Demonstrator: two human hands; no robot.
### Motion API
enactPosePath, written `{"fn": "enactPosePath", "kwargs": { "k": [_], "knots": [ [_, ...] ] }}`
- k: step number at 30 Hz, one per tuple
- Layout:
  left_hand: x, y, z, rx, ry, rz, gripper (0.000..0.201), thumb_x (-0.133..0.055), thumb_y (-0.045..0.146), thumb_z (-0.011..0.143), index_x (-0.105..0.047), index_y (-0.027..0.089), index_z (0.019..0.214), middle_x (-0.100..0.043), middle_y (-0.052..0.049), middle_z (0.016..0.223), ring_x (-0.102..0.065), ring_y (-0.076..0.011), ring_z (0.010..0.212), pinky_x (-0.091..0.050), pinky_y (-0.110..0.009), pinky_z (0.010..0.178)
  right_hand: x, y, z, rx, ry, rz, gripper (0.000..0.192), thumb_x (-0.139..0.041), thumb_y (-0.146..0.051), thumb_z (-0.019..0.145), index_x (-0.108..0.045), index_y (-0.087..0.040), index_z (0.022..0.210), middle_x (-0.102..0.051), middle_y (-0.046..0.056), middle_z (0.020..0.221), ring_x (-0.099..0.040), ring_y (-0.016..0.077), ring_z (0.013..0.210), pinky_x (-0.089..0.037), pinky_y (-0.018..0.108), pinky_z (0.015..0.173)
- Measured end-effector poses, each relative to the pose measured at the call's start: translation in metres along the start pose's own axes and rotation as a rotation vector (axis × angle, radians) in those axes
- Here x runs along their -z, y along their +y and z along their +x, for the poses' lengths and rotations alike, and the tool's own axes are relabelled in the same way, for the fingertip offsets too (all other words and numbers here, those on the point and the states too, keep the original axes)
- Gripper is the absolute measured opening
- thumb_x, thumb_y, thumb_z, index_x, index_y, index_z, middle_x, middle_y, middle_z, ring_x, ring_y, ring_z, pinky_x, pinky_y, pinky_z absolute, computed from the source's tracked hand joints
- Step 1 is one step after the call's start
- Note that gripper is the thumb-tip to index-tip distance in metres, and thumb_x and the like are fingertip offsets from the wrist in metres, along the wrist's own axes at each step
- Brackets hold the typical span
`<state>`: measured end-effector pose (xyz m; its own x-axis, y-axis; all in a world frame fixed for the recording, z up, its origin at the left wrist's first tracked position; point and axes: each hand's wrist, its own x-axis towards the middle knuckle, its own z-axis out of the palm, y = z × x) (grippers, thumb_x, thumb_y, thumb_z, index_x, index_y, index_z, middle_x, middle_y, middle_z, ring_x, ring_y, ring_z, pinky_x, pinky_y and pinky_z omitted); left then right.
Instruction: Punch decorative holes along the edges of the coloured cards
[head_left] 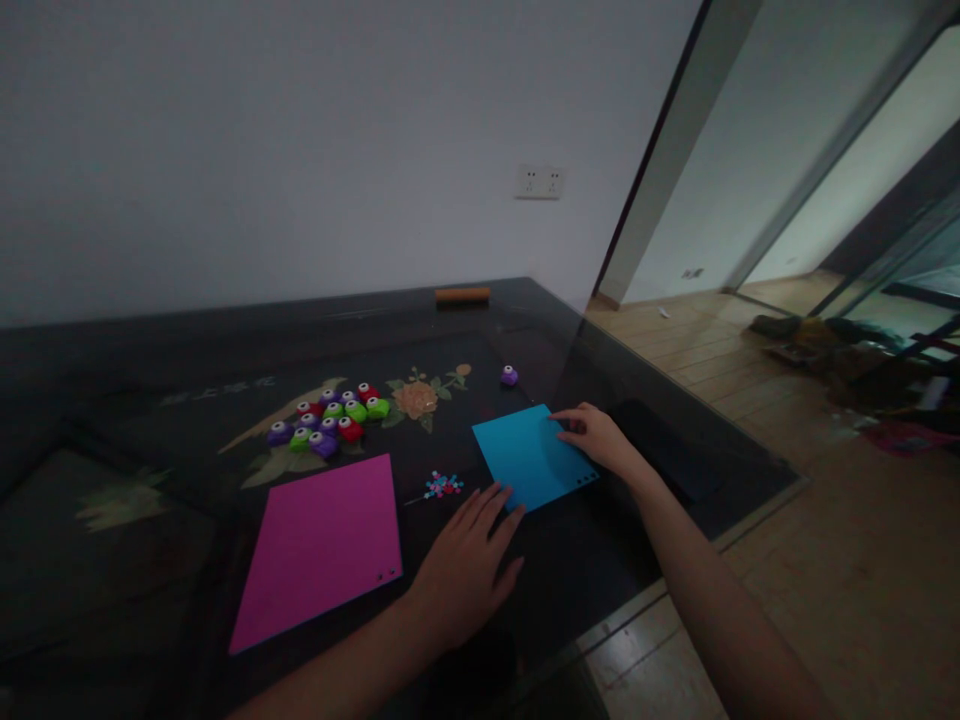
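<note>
**Both my hands at the blue sheet**

My right hand [596, 435] rests on the far right corner of the blue paper sheet [529, 455], fingers curled lightly and pressing down on it, not clenched around anything. My left hand [465, 565] lies flat and open on the dark bench [150, 520], its fingertips touching the sheet's near corner.

I count two paper sheets: the blue one between my hands and one magenta sheet [322, 545] just left of my left hand. Each shows small punched holes near one edge. Just beyond my left fingertips sits one little heap of punched confetti [442, 486]; its pieces are too small to count.

Farther left and beyond lies a cluster of small craft punches [330, 418], roughly a dozen in purple, green and red, though dim light makes the count uncertain. One lone purple punch [509, 376] sits beyond my right hand. One wooden roller-like piece [462, 295] lies at the bench's far edge; I cannot tell what it is.
</note>
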<state>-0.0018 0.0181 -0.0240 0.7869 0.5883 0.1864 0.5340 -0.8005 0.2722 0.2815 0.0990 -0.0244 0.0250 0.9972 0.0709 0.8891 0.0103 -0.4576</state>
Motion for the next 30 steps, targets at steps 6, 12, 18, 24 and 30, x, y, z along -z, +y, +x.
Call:
{"fn": "enactPosePath", "kwargs": {
  "k": [6,12,18,24,30],
  "knots": [
    [-0.002,-0.001,0.001,-0.002,-0.012,0.007,0.051,-0.048,0.027,0.086,-0.037,0.018,0.135,-0.038,-0.015,0.143,-0.032,-0.0262,0.133,-0.034,-0.048,0.106,0.001,-0.001,-0.001,-0.006,0.000,0.001,0.033,-0.063,-0.018,0.076,-0.067,-0.026,0.109,-0.051,0.003,0.082,-0.051,0.0132,0.070,-0.040,0.026,0.067],
    [-0.003,-0.001,0.000,-0.004,-0.002,0.005,0.052,-0.048,0.028,0.086,-0.035,0.019,0.136,-0.037,-0.015,0.144,-0.032,-0.0263,0.133,-0.035,-0.048,0.106,0.000,-0.002,-0.001,0.008,0.008,-0.007,0.033,-0.062,-0.018,0.077,-0.066,-0.025,0.109,-0.051,0.003,0.082,-0.051,0.0134,0.071,-0.041,0.026,0.067],
    [-0.003,-0.001,0.000,0.010,0.028,-0.011,0.051,-0.050,0.025,0.085,-0.038,0.020,0.134,-0.037,-0.014,0.143,-0.031,-0.0270,0.133,-0.036,-0.047,0.105,-0.001,-0.001,-0.001,0.007,0.018,-0.008,0.033,-0.062,-0.019,0.077,-0.066,-0.026,0.109,-0.051,0.003,0.081,-0.051,0.0131,0.069,-0.040,0.026,0.066],
    [0.000,0.000,-0.001,-0.003,0.063,-0.032,0.050,-0.052,0.022,0.083,-0.040,0.019,0.132,-0.039,-0.013,0.142,-0.029,-0.0276,0.134,-0.037,-0.048,0.105,0.001,0.002,-0.001,0.006,0.046,0.062,0.037,-0.060,-0.022,0.078,-0.062,-0.022,0.115,-0.056,0.003,0.082,-0.053,0.0146,0.071,-0.041,0.027,0.067],
    [0.010,0.002,-0.002,-0.178,0.139,-0.085,0.034,-0.045,0.010,0.084,-0.054,0.020,0.115,-0.054,-0.008,0.129,-0.038,-0.0205,0.129,-0.033,-0.043,0.108,0.003,0.001,0.001,-0.035,0.133,0.088,0.029,-0.058,-0.025,0.077,-0.065,-0.021,0.104,-0.057,0.002,0.075,-0.052,0.0148,0.067,-0.040,0.026,0.063]
  ]
}}
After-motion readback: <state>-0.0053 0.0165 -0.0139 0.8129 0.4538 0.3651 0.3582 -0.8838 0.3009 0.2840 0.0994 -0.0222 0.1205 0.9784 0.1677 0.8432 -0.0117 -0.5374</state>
